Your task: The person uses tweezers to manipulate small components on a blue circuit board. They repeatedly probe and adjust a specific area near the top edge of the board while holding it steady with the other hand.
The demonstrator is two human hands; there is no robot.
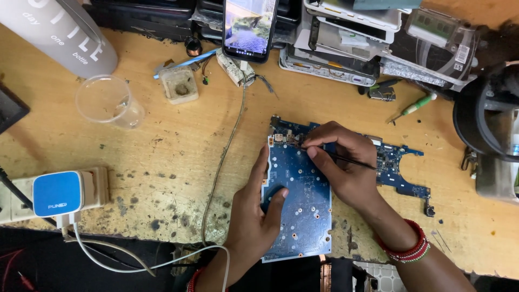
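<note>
A blue circuit board (300, 205) lies flat on the worn wooden tabletop (162, 146), its lower edge hanging past the near rim. The left hand (254, 211) rests open on the board, fingers spread and thumb pressing down, pinning it in place. The right hand (340, 162) is closed around thin dark tweezers (351, 160), whose tips meet a small part near the board's upper left corner. The step in hand looks like fine picking or probing at that corner; the next move calls for a steady wrist and a firmly held board.
</note>
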